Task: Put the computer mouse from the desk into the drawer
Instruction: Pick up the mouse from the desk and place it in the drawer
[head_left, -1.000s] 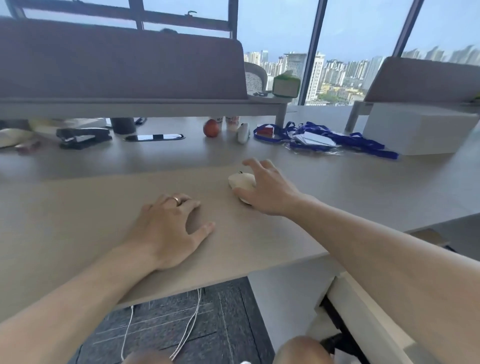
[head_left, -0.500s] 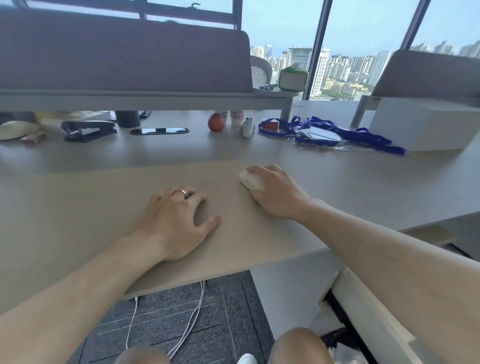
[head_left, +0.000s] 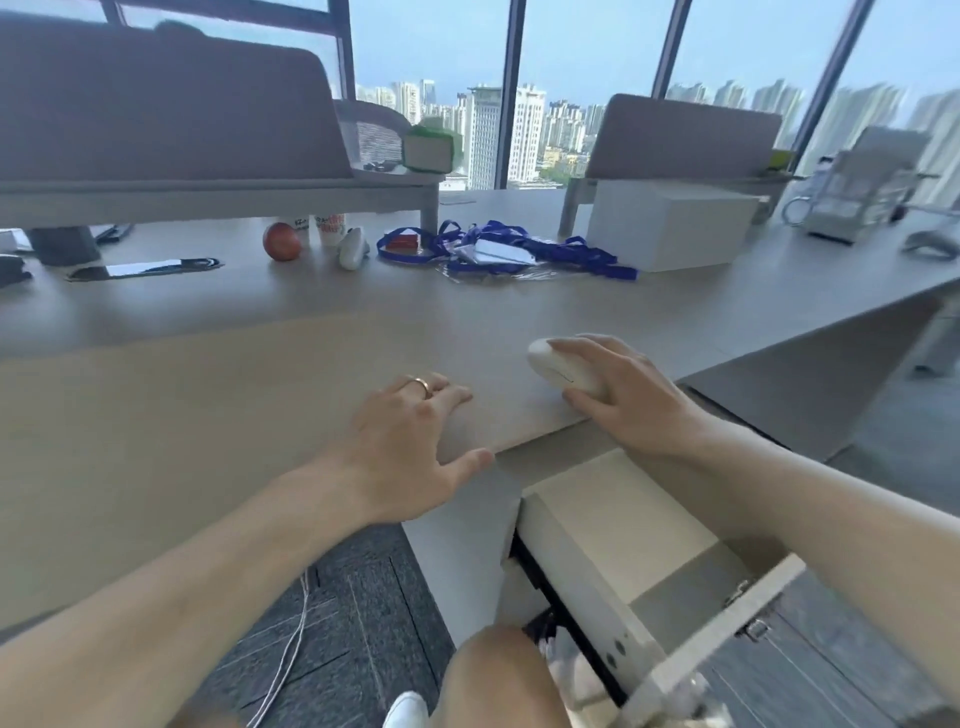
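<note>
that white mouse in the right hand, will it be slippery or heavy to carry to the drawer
Probably light: the right hand lifts the computer mouse with a thumb below and fingers over the top, no strain showing. Its shell looks smooth and rounded, so it may slip in a loose grip. It looks rigid, so it should set down flat in the open drawer.

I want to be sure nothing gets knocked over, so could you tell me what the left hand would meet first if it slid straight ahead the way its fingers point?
Bare desk lies ahead of the left hand; farther on, probably the blue lanyards, though depth is unclear.
</note>
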